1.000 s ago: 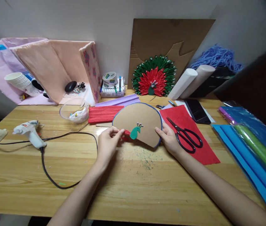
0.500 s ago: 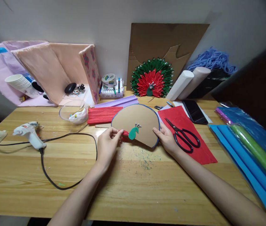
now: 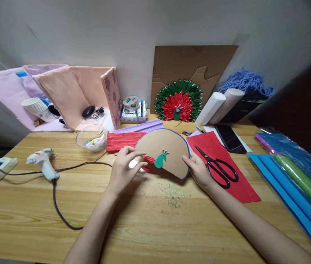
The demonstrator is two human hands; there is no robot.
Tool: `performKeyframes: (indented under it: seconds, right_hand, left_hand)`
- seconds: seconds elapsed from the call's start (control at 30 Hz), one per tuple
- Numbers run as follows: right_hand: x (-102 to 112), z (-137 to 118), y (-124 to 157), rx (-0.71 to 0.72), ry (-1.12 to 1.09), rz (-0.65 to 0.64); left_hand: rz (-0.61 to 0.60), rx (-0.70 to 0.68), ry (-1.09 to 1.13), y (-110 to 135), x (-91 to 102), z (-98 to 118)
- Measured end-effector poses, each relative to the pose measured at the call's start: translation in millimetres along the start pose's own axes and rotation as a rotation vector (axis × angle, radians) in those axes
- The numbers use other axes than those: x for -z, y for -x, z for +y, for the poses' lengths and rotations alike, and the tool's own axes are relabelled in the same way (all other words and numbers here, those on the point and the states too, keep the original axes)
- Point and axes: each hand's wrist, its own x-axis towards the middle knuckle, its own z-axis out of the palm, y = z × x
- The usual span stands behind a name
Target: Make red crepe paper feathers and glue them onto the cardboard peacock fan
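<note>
A half-round cardboard fan shape (image 3: 169, 146) with a blue edge lies on the wooden table (image 3: 150, 212), a small green peacock cutout (image 3: 160, 160) glued near its lower middle. A red folded paper strip (image 3: 148, 160) sticks out beside the peacock. My left hand (image 3: 124, 170) rests at the fan's left edge, fingers curled and pinching at the red strip. My right hand (image 3: 198, 169) holds the fan's right edge between thumb and fingers.
Black scissors (image 3: 217, 168) lie on red paper (image 3: 227, 172) to the right. A glue gun (image 3: 43, 163) with its black cord lies left. A glass bowl (image 3: 92, 137), red crepe paper (image 3: 122, 141), a marker box (image 3: 133, 113), a finished peacock fan (image 3: 179, 101) and coloured rolls (image 3: 295, 176) surround them.
My left hand's fingers have shifted up along the fan's left edge over the red strip. The view has tilted, so everything sits lower in the picture. My right hand has kept its hold.
</note>
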Motion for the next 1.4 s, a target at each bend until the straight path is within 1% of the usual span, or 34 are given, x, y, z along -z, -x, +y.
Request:
performKeyframes:
  seconds: [0.07, 0.13, 0.4, 0.5, 0.57, 0.6, 0.67, 0.7, 0.73, 0.77, 0.8, 0.87, 0.93, 1.03, 1.17, 1.3, 1.4]
  right_hand:
    - [0, 0, 0, -0.005, -0.005, -0.004]
    - [-1, -1, 1, -0.011, -0.007, -0.003]
    - [-1, -1, 1, -0.01, -0.009, -0.019]
    - [0, 0, 1, -0.006, 0.014, -0.022]
    - [0, 0, 1, 0.0, 0.033, -0.016]
    - [0, 0, 1, 0.006, 0.041, -0.012]
    - [-1, 0, 1, 0.019, 0.052, -0.005]
    - [-1, 0, 1, 0.022, 0.055, -0.002]
    - [-1, -1, 1, 0.022, 0.054, 0.0]
    - [-2, -1, 1, 0.019, 0.049, 0.001]
    - [-2, -2, 2, 0.013, 0.043, 0.001]
    - [-3, -3, 2, -0.001, 0.036, 0.001]
    - [-4, -3, 3, -0.007, 0.046, 0.001]
    - [-4, -3, 3, -0.006, 0.069, -0.011]
    - [-4, -3, 3, -0.001, 0.073, -0.014]
    - [-4, -3, 3, -0.02, 0.064, -0.01]
    - [-4, -4, 3, -0.021, 0.055, -0.001]
  left_hand:
    - [-0.021, -0.078, -0.078, -1, 3.3, -3]
    - [-0.025, -0.108, -0.118, -1, 3.7, -7]
    - [0.016, -0.172, -0.123, 1, 1.6, -10]
    - [0.029, -0.174, -0.119, 1, 1.5, -9]
    - [0.064, -0.114, -0.091, 2, 0.3, -6]
    - [0.103, -0.049, -0.064, 3, -0.9, -5]
    - [0.201, 0.146, 0.025, 4, -4.9, -1]
    - [0.226, 0.253, 0.091, 5, -7.9, 1]
    - [0.218, 0.352, 0.168, 5, -11.3, 3]
    - [0.174, 0.433, 0.255, 5, -15.0, 4]
    - [0.098, 0.494, 0.342, 5, -18.8, 5]
    - [-0.058, 0.567, 0.495, 5, -25.6, 6]
    - [-0.135, 0.603, 0.595, 5, -30.2, 7]
    - [-0.129, 0.63, 0.641, 5, -32.4, 7]
    - [-0.088, 0.636, 0.569, 8, -31.1, 8]
    - [-0.068, 0.565, 0.476, 10, -29.7, 9]
    - [-0.071, 0.528, 0.455, 10, -29.1, 9]
